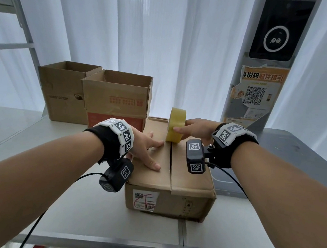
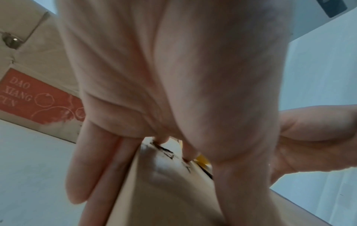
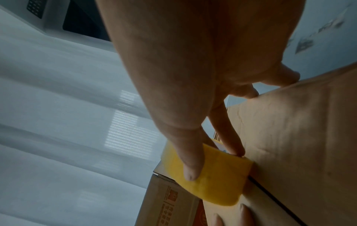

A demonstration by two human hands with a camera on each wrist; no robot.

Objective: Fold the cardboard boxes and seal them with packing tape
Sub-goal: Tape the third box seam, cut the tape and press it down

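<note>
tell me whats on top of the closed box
On the closed box the tape roll stands on edge over the flap seam, in the right hand; the left hand lies flat on the left flap. Its inside is hidden.

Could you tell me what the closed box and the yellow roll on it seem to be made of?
Closed box: brown corrugated cardboard, matte and creased, judging by its folded flaps and worn corners.
Yellow roll: probably plastic packing tape, slightly glossy and translucent, wound in a ring. The core's material is not visible.
</note>
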